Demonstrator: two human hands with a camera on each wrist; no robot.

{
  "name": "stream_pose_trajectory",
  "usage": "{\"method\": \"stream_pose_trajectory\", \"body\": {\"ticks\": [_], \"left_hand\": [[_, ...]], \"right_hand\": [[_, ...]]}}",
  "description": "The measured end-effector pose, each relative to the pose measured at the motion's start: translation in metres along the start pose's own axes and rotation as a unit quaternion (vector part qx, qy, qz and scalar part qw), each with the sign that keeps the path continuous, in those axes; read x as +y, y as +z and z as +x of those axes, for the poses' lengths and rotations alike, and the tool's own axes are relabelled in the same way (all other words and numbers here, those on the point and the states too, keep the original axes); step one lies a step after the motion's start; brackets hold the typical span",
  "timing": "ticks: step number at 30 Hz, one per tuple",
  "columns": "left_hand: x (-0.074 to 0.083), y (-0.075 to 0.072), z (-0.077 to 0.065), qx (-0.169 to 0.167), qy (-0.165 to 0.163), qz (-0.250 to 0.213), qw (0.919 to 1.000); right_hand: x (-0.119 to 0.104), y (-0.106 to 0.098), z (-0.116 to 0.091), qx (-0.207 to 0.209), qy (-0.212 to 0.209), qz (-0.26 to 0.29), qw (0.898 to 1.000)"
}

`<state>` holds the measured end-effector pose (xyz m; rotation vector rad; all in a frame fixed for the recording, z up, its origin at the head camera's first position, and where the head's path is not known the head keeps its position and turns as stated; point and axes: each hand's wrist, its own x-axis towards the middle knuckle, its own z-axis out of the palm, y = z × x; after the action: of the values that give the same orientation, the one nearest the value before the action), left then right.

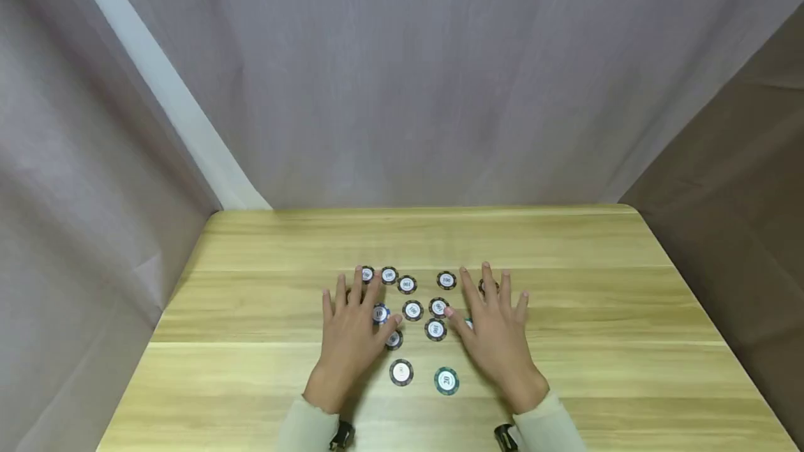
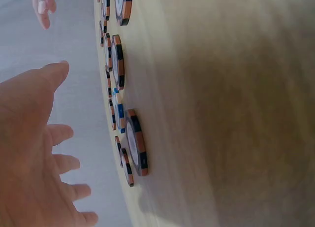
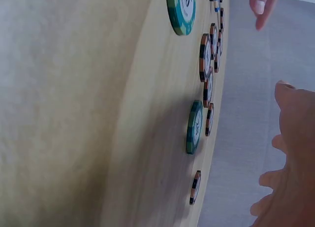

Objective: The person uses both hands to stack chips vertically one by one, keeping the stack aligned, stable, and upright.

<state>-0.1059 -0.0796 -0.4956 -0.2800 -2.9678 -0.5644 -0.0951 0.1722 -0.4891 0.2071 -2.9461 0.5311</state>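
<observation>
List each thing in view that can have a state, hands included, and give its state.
Left hand: fingers spread, raised above the chips, holding nothing.
Right hand: fingers spread, raised above the chips, holding nothing.
Nearest green chip: flat, its 20 showing.
Other green chip: flat, mostly hidden by the right hand in the head view.
Blue chip: flat, partly hidden there.
Dark 100 chips: flat, scattered.
Curtain: hanging.

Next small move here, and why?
Probably lower the left hand and right hand toward the chips: both are spread open above them, holding none, and the wrist views show a gap between each hand and the table.
</observation>
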Motion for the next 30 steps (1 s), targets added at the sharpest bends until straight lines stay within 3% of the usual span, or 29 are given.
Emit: {"method": "stream_pose_trajectory", "body": {"ticks": [12, 22, 30], "left_hand": [[-0.021, 0.009, -0.013, 0.027, 0.029, -0.005, 0.9992], [-0.021, 0.011, -0.016, 0.021, 0.020, -0.017, 0.9994], [-0.018, 0.017, -0.017, 0.020, 0.008, -0.041, 0.9989]], "right_hand": [[-0.019, 0.032, -0.001, 0.039, -0.026, 0.085, 0.995], [-0.022, 0.047, 0.010, 0.038, -0.030, 0.100, 0.994], [-0.017, 0.049, 0.019, 0.028, -0.064, 0.086, 0.994]]}}
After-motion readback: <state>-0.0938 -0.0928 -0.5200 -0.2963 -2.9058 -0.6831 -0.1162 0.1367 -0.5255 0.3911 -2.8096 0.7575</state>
